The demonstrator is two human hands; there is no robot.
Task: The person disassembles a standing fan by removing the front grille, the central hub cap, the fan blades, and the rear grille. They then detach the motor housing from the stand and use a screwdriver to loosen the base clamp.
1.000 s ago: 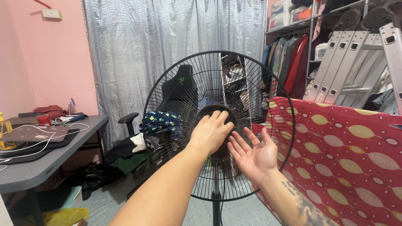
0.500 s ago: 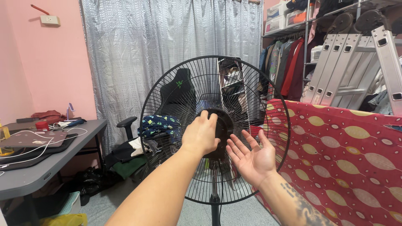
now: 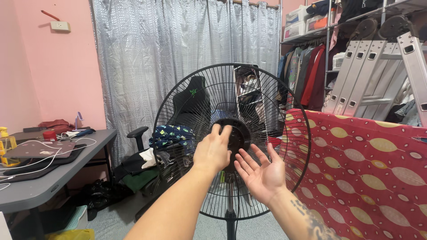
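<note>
**Hands at the fan hub**

The left hand (image 3: pixel 212 151) lies on the black hub (image 3: pixel 235 138) at the centre of the fan grille (image 3: pixel 187 111), fingers curled over it in a loose grip. The right hand (image 3: pixel 262 171) hovers just beside it, palm up, fingers spread open, holding nothing. A red patterned mattress (image 3: pixel 369 164) stands right of the fan

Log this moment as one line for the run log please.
left hand: fingers on fan hub | right hand: open, palm up, beside fan grille | fan: upright on stand

bare forearms, tattooed right forearm (image 3: pixel 311 220)
</note>
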